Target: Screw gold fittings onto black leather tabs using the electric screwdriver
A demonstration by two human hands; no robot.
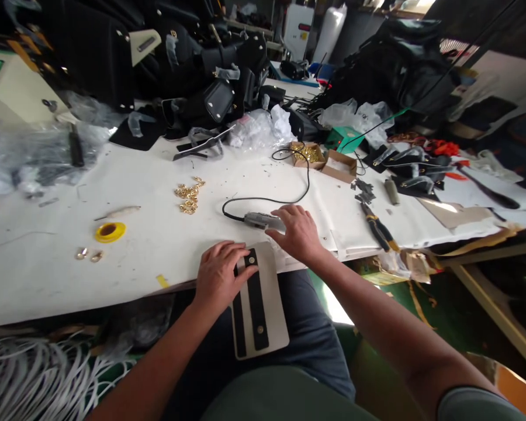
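Just past the table's front edge, a beige panel [274, 292] with dark strips juts out over my lap. Resting on its upper part, my left hand [221, 270] holds it, thumb across a black strap [256, 298] with a round metal snap at each end. My right hand [301, 231] straddles a grey corded hand tool [255, 220] lying on the table, thumb on the near side and fingers on the far side. My palm hides the tool's right end. A black cord [269, 199] loops back from its left end.
Gold clasps [188, 193] lie in a pile, with yellow tape [110, 231] and a pointed tool [120, 213] to the left. Pliers [379, 228] lie at right. Behind are a box of gold parts [307, 153], plastic wrap [254, 131] and black bags [219, 99].
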